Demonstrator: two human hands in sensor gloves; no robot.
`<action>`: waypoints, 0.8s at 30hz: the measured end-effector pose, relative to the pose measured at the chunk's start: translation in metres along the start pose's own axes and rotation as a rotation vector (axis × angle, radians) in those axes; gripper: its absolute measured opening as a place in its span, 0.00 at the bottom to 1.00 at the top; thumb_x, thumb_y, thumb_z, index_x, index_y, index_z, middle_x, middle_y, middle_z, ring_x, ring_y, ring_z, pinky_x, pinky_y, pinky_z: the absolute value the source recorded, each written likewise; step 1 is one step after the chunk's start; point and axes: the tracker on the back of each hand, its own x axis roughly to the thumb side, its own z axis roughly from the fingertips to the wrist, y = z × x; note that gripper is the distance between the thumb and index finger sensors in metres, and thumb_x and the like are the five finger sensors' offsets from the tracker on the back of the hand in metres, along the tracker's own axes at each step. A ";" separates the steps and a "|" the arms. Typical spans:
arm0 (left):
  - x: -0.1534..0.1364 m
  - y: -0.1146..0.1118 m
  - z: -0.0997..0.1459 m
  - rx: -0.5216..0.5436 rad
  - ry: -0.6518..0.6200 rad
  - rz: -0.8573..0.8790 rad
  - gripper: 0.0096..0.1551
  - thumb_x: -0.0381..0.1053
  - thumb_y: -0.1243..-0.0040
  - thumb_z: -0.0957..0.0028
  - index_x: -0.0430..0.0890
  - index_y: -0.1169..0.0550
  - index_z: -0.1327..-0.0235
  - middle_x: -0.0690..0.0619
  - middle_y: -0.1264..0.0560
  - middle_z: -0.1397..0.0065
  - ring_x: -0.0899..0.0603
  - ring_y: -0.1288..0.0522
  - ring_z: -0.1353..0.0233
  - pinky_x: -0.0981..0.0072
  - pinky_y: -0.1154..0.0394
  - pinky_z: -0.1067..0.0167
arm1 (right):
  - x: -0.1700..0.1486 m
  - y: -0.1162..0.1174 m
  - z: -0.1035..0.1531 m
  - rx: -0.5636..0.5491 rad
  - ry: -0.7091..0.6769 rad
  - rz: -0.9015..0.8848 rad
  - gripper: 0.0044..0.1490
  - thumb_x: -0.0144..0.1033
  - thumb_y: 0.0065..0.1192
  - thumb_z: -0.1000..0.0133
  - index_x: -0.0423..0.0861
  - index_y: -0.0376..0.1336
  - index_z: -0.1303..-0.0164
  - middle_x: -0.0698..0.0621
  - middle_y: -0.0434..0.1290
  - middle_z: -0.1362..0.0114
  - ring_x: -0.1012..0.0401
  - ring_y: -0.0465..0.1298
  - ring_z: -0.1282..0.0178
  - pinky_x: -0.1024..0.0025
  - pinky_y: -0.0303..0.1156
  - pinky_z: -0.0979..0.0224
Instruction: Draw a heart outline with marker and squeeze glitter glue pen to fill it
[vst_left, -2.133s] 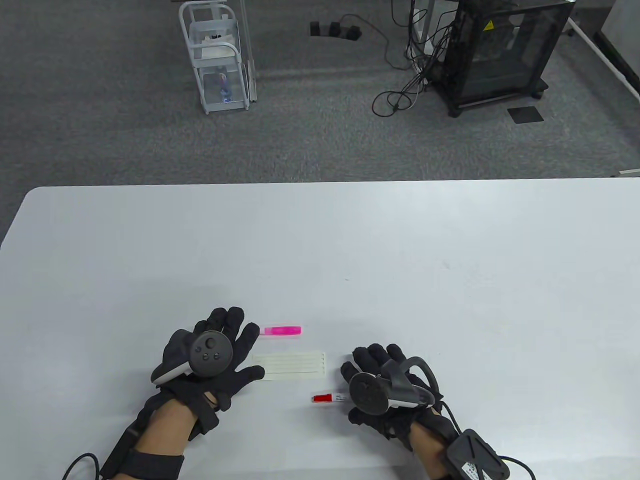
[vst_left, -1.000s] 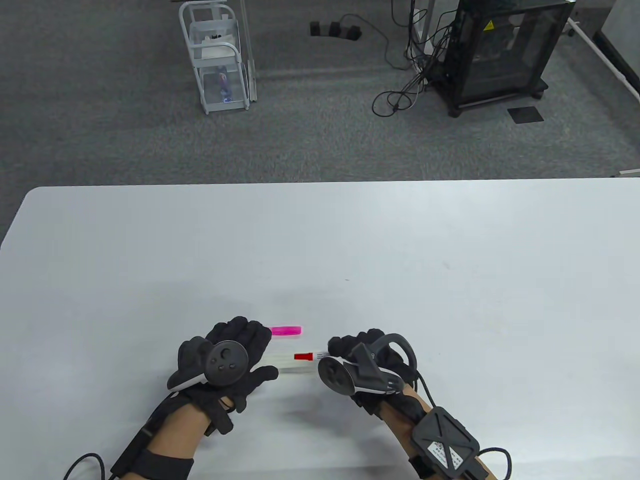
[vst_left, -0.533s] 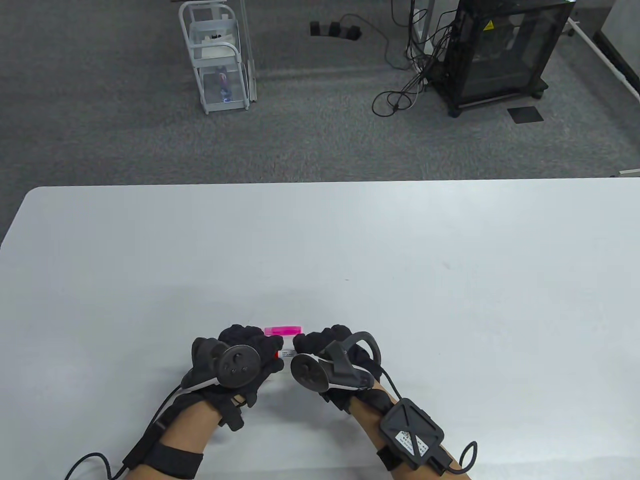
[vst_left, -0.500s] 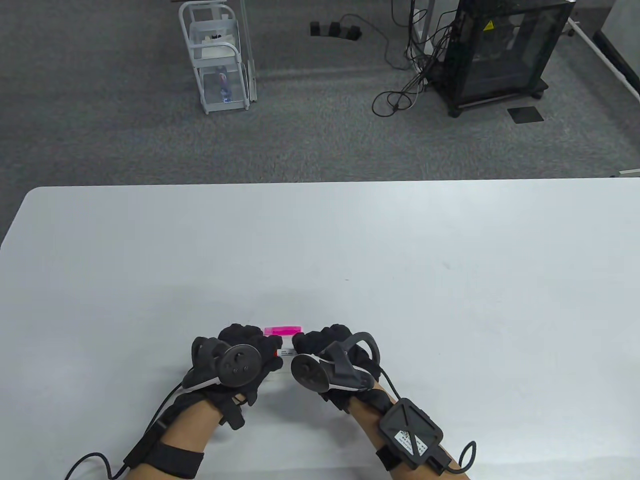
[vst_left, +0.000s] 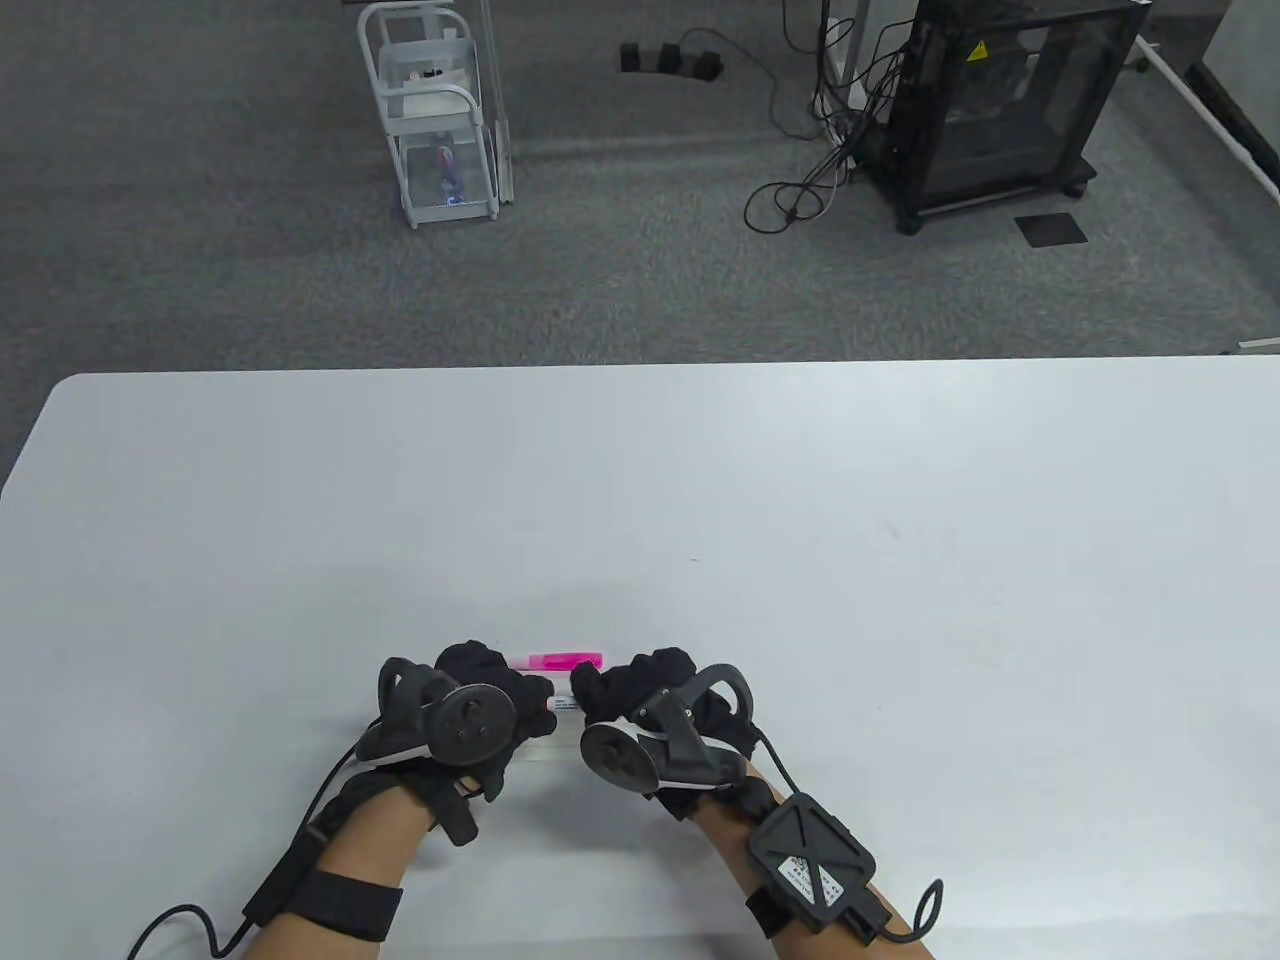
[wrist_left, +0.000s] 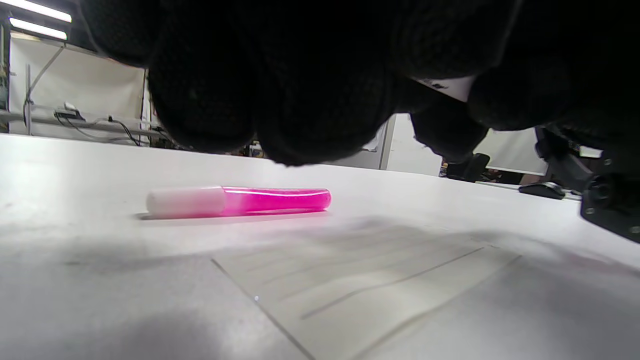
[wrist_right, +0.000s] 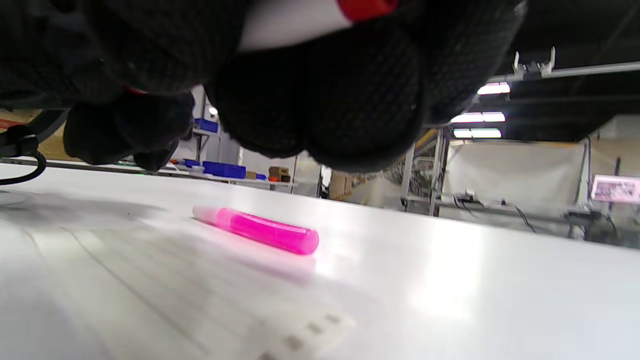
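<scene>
- Gripping the marker (vst_left: 564, 703) near the bench's (vst_left: 900, 500) front edge, left hand (vst_left: 470, 700) and right hand (vst_left: 650, 705) curl fingers round it.
- Glitter glue pen (vst_left: 557, 660) lies just behind.

glue pen (vst_left: 556, 660) behind both hands | paper (wrist_left: 380, 280) apparently beneath hands, on table (vst_left: 900, 600)

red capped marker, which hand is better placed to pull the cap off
Left. The left hand curls its fingers round the red cap end of the white marker, while the right hand grips the barrel, so it can steady it.
</scene>
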 end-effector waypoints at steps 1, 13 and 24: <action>-0.002 0.001 0.000 -0.010 -0.003 0.030 0.29 0.61 0.44 0.53 0.44 0.15 0.51 0.52 0.11 0.66 0.42 0.16 0.47 0.40 0.31 0.34 | 0.002 -0.002 0.002 -0.033 -0.029 0.036 0.36 0.44 0.64 0.55 0.45 0.67 0.36 0.51 0.82 0.48 0.55 0.83 0.54 0.49 0.76 0.35; -0.006 0.017 0.003 -0.017 -0.031 0.125 0.28 0.61 0.44 0.53 0.44 0.15 0.53 0.52 0.11 0.69 0.43 0.15 0.49 0.40 0.31 0.34 | -0.001 -0.016 0.006 -0.056 -0.058 -0.043 0.36 0.46 0.63 0.54 0.46 0.66 0.35 0.51 0.83 0.51 0.60 0.84 0.66 0.54 0.83 0.45; -0.029 0.032 0.027 0.187 0.055 0.124 0.28 0.61 0.43 0.51 0.44 0.17 0.48 0.49 0.11 0.58 0.39 0.18 0.43 0.37 0.34 0.34 | -0.064 -0.015 0.020 0.104 0.121 -0.445 0.44 0.37 0.58 0.48 0.45 0.45 0.23 0.39 0.77 0.40 0.61 0.84 0.70 0.54 0.84 0.53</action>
